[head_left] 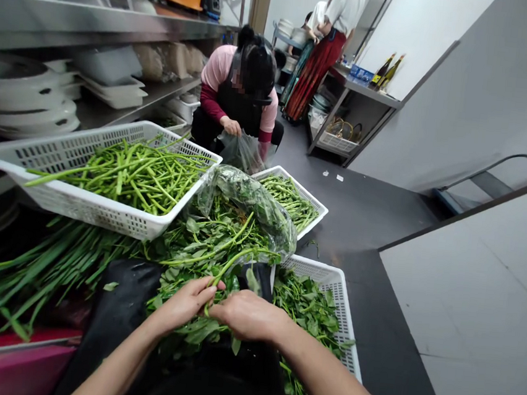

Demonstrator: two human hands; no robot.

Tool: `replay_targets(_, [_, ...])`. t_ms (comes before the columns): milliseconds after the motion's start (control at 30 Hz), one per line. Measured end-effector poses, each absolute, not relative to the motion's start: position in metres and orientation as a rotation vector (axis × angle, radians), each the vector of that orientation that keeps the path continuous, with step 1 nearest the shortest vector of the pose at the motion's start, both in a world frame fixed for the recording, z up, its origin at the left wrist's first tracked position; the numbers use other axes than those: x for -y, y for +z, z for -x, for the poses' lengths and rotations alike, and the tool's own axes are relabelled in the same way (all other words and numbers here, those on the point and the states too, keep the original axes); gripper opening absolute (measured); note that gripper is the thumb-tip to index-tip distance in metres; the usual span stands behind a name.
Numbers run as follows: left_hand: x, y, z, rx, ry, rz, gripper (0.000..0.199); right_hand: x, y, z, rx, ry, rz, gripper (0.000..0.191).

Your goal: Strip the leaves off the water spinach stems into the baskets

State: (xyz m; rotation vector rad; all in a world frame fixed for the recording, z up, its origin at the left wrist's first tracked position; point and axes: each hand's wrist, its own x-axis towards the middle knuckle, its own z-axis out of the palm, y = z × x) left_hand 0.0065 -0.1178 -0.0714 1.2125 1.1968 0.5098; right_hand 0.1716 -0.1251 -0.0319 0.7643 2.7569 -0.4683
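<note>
My left hand [193, 299] pinches a long green vegetable stem [233, 263] near its lower end. Right beside it, my right hand [250, 314] is closed with its fingers at the same stem's end; leaves poke out around the fingers. What exactly the right fingertips grip is partly hidden by the hand. Beneath both hands lies a heap of leafy greens [194, 240], spilling from a clear plastic bag [263, 203]. To the right, a white basket [345, 292] contains loose leaves. Bare green stems [139, 173] fill a white basket [149, 227] at upper left.
Long green leaf stalks [41, 275] lie at left above a pink bin [9, 365]. A crouching co-worker [246, 90] handles a plastic bag ahead, near a basket of green beans [291, 200]. Metal shelves [75, 24] line the left; a wall [484, 274] bounds the right.
</note>
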Motion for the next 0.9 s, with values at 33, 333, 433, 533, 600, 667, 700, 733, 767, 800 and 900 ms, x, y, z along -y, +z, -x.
replay_targets(33, [0.120, -0.076, -0.007, -1.219, 0.535, -1.222, 0.037, 0.124, -0.031, -0.168, -2.764, -0.438, -0.720, 0.015])
replay_targets(333, [0.133, -0.113, -0.021, -1.386, 0.862, -1.075, 0.041, 0.130, -0.042, -0.165, -2.952, -0.377, -0.701, 0.016])
replay_targets(433, [0.130, -0.114, -0.024, -1.400, 0.935, -1.012, 0.041, 0.148, -0.038, -0.167, -2.960, -0.452, -0.879, 0.015])
replay_targets(533, [0.119, -0.112, -0.015, -1.556, 0.988, -0.978, 0.044, 0.159, -0.037, -0.164, -3.030, -0.904, -0.786, 0.012])
replay_targets(600, [0.114, -0.107, -0.004, -1.644, 0.992, -1.028, 0.043, 0.154, -0.042, -0.159, -2.950, -1.408, -0.983, 0.011])
replay_targets(667, [0.114, -0.098, 0.006, -1.658, 0.956, -1.149, 0.039, 0.137, -0.052, -0.152, -2.573, -1.949, -1.537, 0.021])
replay_targets(700, [0.118, -0.094, 0.009, -1.652, 0.926, -1.226, 0.036, 0.127, -0.058, -0.148, -2.272, -2.205, -1.772, 0.025])
replay_targets(733, [0.122, -0.089, 0.010, -1.646, 0.887, -1.310, 0.034, 0.117, -0.063, -0.143, -1.961, -2.433, -1.908, 0.028])
replay_targets(767, [0.128, -0.084, 0.009, -1.643, 0.842, -1.401, 0.031, 0.107, -0.069, -0.138, -1.685, -2.636, -1.937, 0.031])
replay_targets(800, [0.135, -0.081, 0.007, -1.639, 0.784, -1.499, 0.029, 0.099, -0.073, -0.132, -1.457, -2.812, -1.910, 0.035])
replay_targets(900, [0.152, -0.076, 0.001, -1.645, 0.602, -1.739, 0.024, 0.080, -0.086, -0.116, -0.996, -3.157, -1.912, 0.043])
